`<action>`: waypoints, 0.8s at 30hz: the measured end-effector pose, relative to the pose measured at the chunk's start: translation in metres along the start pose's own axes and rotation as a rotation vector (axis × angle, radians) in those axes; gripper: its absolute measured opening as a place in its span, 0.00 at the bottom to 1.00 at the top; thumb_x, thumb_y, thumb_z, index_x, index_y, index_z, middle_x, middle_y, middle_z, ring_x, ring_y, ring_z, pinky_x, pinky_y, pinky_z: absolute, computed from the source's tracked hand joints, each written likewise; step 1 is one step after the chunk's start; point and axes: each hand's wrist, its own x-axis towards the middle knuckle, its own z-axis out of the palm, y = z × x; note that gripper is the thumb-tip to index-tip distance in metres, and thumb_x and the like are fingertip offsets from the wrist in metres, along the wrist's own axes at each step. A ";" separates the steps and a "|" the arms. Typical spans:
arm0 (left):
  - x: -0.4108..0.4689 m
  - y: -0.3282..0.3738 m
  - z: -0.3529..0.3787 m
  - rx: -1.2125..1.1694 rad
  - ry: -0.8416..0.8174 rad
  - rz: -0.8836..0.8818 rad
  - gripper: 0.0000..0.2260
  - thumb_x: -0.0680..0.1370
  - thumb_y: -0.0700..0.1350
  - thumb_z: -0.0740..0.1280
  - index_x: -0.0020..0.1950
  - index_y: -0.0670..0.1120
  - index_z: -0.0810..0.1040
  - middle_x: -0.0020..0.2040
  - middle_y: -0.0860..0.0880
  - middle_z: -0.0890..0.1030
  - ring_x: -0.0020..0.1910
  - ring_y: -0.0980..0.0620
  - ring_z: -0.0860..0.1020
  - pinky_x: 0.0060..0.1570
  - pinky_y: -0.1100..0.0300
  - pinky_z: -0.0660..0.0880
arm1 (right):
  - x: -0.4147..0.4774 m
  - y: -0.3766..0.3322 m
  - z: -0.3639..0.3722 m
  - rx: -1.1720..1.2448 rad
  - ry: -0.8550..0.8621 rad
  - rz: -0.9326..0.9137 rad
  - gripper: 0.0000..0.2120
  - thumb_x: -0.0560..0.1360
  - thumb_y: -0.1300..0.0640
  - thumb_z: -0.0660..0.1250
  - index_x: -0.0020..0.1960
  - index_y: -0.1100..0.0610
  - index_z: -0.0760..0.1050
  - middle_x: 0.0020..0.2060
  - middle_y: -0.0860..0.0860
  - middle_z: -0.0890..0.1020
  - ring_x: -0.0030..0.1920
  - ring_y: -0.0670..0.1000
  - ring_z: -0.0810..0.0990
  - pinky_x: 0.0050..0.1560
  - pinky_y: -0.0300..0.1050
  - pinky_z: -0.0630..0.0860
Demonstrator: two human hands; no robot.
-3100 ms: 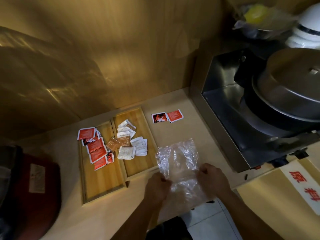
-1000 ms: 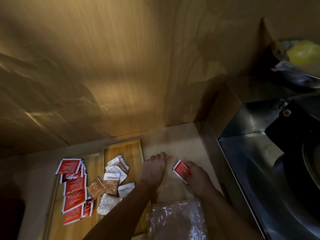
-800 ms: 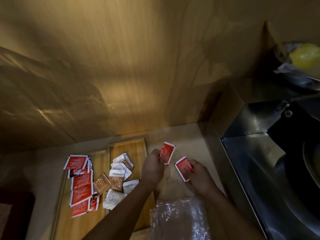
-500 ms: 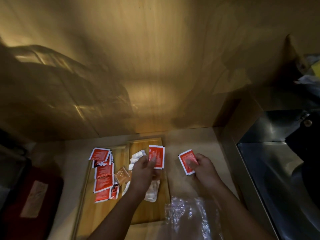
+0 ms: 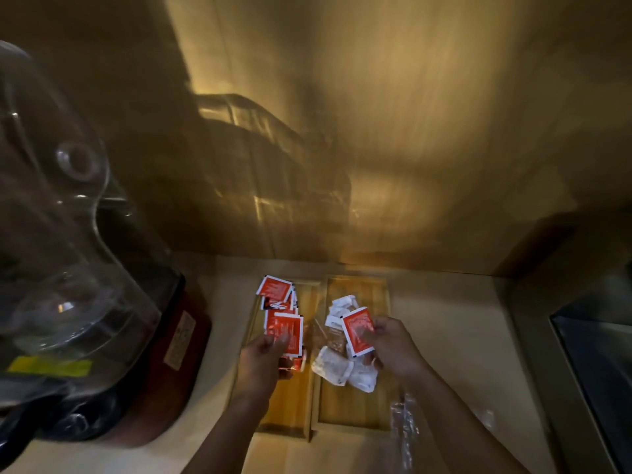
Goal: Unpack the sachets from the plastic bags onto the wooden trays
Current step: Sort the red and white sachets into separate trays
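1. Head view, trays: the left tray (image 5: 290,405) and the right tray (image 5: 355,408), both wooden, are lying side by side mid-worktop (image 5: 451,319), long sides touching and far ends near the back edge.
2. Head view, left hand (image 5: 261,362): its fingers are curling round the lower edge of the first red sachet (image 5: 286,333) and holding it over the left tray. Just behind it, a pile of red sachets (image 5: 275,290) is spilling over that tray's far-left corner.
3. Head view, right hand (image 5: 393,347): its thumb and fingers are pinching the second red sachet (image 5: 357,331) by its right edge, tilted, above the right tray. Beneath it, the white sachets (image 5: 333,366) are lying heaped on the middle of that tray.
4. Head view, plastic bag (image 5: 405,425): it is lying crumpled on the worktop just beside the right tray's near-right corner.
5. Head view, surroundings: a clear jar (image 5: 68,268) on a red base (image 5: 181,336) is occupying the left edge of the worktop, and a steel unit (image 5: 595,354) is standing at the right edge.
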 end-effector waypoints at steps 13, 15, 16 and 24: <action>0.018 -0.052 -0.046 0.668 0.068 -0.013 0.12 0.77 0.49 0.63 0.57 0.46 0.74 0.52 0.45 0.81 0.47 0.47 0.81 0.43 0.51 0.81 | -0.006 -0.007 0.070 -0.087 -0.026 0.069 0.06 0.75 0.59 0.65 0.41 0.60 0.76 0.32 0.54 0.81 0.22 0.46 0.77 0.23 0.37 0.70; 0.019 -0.052 -0.048 0.764 0.101 0.069 0.12 0.77 0.50 0.62 0.58 0.47 0.75 0.55 0.45 0.78 0.51 0.46 0.80 0.48 0.51 0.79 | -0.007 -0.005 0.085 -0.115 -0.049 0.052 0.06 0.75 0.58 0.66 0.40 0.58 0.77 0.33 0.51 0.82 0.28 0.45 0.79 0.25 0.35 0.73; 0.018 -0.051 -0.049 0.766 0.108 0.112 0.12 0.77 0.51 0.62 0.57 0.48 0.75 0.55 0.46 0.78 0.52 0.46 0.79 0.49 0.50 0.78 | -0.007 -0.005 0.092 -0.105 -0.070 0.050 0.07 0.75 0.59 0.66 0.38 0.57 0.77 0.33 0.49 0.82 0.30 0.44 0.80 0.27 0.33 0.74; 0.015 -0.055 -0.054 0.844 -0.001 0.510 0.15 0.77 0.52 0.61 0.62 0.50 0.76 0.55 0.48 0.82 0.52 0.49 0.80 0.48 0.57 0.76 | 0.001 0.015 0.136 -0.388 -0.109 0.101 0.11 0.76 0.53 0.63 0.54 0.57 0.77 0.49 0.54 0.82 0.48 0.52 0.80 0.46 0.38 0.74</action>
